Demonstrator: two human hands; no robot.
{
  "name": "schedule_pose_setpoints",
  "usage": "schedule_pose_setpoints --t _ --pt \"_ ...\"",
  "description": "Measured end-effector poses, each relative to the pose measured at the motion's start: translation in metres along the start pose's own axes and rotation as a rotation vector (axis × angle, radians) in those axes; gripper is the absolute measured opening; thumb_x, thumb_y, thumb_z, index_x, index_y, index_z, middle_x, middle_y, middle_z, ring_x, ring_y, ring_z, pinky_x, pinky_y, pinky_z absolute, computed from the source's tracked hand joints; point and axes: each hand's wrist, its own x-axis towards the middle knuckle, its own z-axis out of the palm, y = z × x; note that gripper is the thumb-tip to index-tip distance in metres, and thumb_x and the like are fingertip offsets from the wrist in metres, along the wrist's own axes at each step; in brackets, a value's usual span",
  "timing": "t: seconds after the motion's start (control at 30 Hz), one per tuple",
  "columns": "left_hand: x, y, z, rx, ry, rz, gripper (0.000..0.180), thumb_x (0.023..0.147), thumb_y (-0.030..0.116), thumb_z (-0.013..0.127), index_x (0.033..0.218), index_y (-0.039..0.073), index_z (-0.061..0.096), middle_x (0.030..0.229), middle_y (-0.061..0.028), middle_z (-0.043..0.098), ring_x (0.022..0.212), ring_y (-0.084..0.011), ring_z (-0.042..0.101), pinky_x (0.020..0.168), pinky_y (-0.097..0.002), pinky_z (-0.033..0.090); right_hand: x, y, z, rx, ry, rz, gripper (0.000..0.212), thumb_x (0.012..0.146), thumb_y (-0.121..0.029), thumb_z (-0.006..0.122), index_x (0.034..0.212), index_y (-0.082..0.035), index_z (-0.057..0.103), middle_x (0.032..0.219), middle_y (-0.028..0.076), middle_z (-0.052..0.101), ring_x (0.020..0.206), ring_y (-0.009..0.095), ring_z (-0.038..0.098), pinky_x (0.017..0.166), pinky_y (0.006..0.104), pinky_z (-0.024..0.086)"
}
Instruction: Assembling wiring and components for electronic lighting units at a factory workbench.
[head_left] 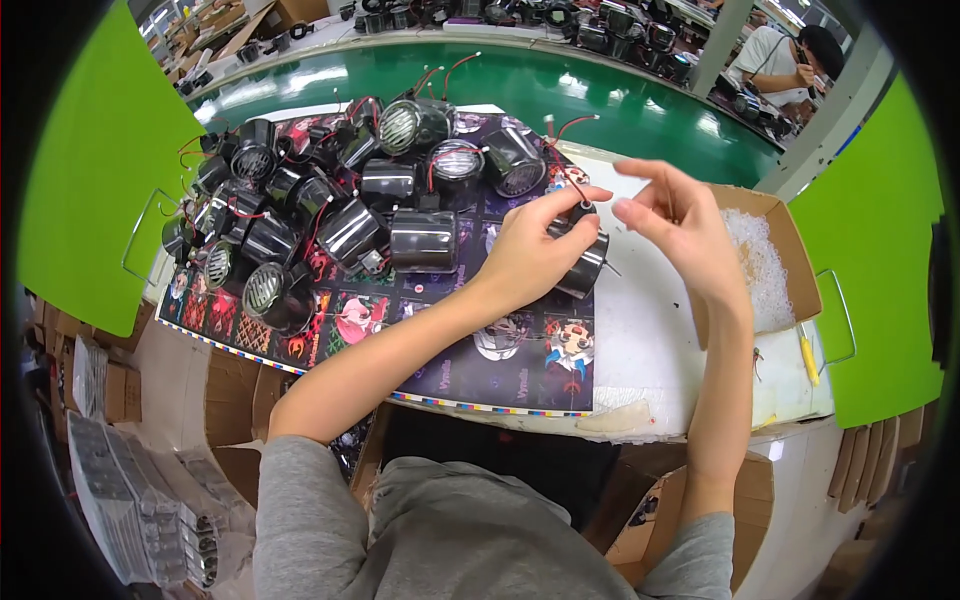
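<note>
My left hand (540, 245) is closed around a glossy black cylindrical housing (582, 272), tilted over the right edge of the printed sheet. Its thumb and fingers are at a small round black fitting (582, 212) at the top, where a thin red wire rises. A thin dark pin or lead sticks out at the housing's right side. Just to the right, my right hand (685, 225) is raised, thumb and forefinger apart, with nothing visible between them. Similar black housings (424, 240) lie in a heap to the left, several with silver ribbed fronts (400, 125) and red wires.
A printed sheet (450, 375) covers much of the white table (640, 350). An open cardboard box (800, 255) of clear plastic strands stands at right, near a yellow-handled tool (808, 358). Beyond runs a green conveyor belt (640, 100); a person (780, 65) works across it. Green panels (90, 180) flank the table.
</note>
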Motion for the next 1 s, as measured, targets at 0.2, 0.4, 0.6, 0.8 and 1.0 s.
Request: schedule_pose_setpoints --t 0.2,0.4,0.6,0.8,1.0 --pt "-0.001 0.002 -0.007 0.197 -0.009 0.016 0.024 0.083 0.011 0.055 0.104 0.001 0.058 0.094 -0.0087 0.064 0.084 -0.0128 0.06 0.07 -0.0263 0.049 -0.013 0.003 0.007 -0.072 -0.197 -0.208 0.032 0.086 -0.007 0.048 0.117 0.001 0.053 0.078 0.01 0.061 0.069 0.018 0.054 0.065 0.0306 0.042" --pt "-0.003 0.0 -0.01 0.323 0.031 0.069 0.022 0.081 0.012 0.054 0.099 0.0 0.057 0.091 -0.0134 0.062 0.082 -0.0239 0.062 0.068 -0.0305 0.048 -0.011 -0.011 0.006 -0.313 -0.213 -0.073 0.035 0.083 0.004 0.048 0.115 -0.005 0.059 0.071 0.006 0.056 0.061 0.01 0.045 0.054 0.0246 0.037" --pt "-0.005 0.003 -0.008 0.385 0.038 0.142 0.022 0.082 0.013 0.052 0.1 0.0 0.056 0.092 -0.0147 0.061 0.085 -0.0282 0.06 0.075 -0.0328 0.046 -0.012 -0.013 0.016 -0.294 -0.155 -0.19 0.038 0.078 0.007 0.049 0.112 -0.006 0.061 0.063 0.007 0.053 0.058 0.012 0.047 0.054 0.0248 0.039" --pt "-0.004 -0.003 -0.008 0.323 0.026 0.172 0.021 0.083 0.011 0.051 0.1 0.001 0.056 0.091 -0.0129 0.062 0.085 -0.0247 0.061 0.075 -0.0318 0.046 -0.013 -0.011 0.018 -0.328 -0.121 -0.192 0.036 0.072 0.005 0.052 0.104 -0.004 0.063 0.076 0.021 0.061 0.063 0.03 0.061 0.06 0.0333 0.047" --pt "-0.006 0.003 -0.006 0.163 0.031 0.038 0.021 0.082 0.01 0.052 0.101 0.002 0.058 0.082 -0.0074 0.063 0.073 -0.0097 0.057 0.066 -0.0243 0.045 -0.017 -0.011 0.026 -0.378 -0.029 -0.213 0.031 0.077 0.006 0.051 0.105 -0.001 0.063 0.063 0.015 0.059 0.052 0.014 0.053 0.05 0.0272 0.041"
